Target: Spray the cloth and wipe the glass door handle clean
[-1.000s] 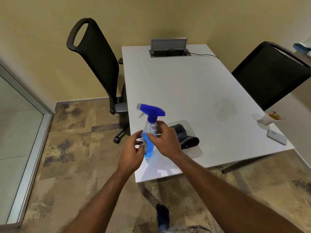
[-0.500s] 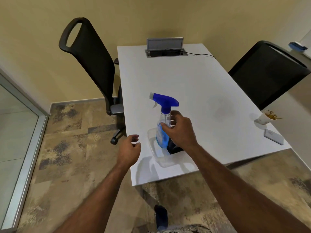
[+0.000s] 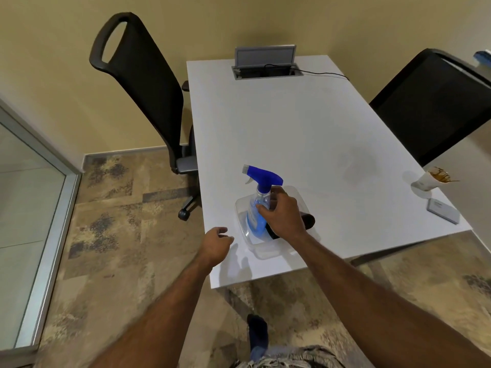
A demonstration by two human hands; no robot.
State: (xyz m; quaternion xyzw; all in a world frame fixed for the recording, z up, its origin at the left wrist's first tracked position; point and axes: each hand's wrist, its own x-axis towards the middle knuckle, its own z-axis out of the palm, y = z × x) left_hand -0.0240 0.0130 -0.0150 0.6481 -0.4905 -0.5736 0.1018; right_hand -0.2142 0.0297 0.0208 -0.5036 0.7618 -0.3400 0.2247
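Floor [image 3: 111,213]: patterned brown and beige carpet is spreading under everything, with a socked foot [image 3: 257,331] showing at the bottom edge.
Glass panel [image 3: 24,208]: a metal-framed pane is standing at the far left; no handle is showing on it here.
Table [image 3: 305,134]: a white rectangular top is filling the middle of the view, with an open cable box [image 3: 265,65] at its far end and a thin black cable [image 3: 322,73] trailing out to the right.
Left chair [image 3: 143,83]: a black mesh-backed office chair is sitting tucked against the table's left edge.
Right chair [image 3: 435,102]: a second black chair is standing at the table's right side.
Tray [image 3: 265,252]: a clear plastic tray is resting near the table's front edge, holding the bottle and the cloth.
Spray bottle [image 3: 256,208]: it is standing upright in the tray (blue liquid, blue trigger head pointing left).
Cloth [image 3: 308,220]: a dark rolled cloth is lying in the tray, just right of the bottle and mostly hidden behind the hand.
Right hand [image 3: 283,215]: it is gripping the bottle around its body, fingers curled on the clear plastic.
Left hand [image 3: 216,244]: it is hovering over the table's front left corner, loosely curled and holding nothing, just beside the tray.
Paper cup [image 3: 427,180]: a stained white cup is sitting near the right edge.
Grey card [image 3: 443,210]: a small flat grey object is lying near the cup, toward the corner.
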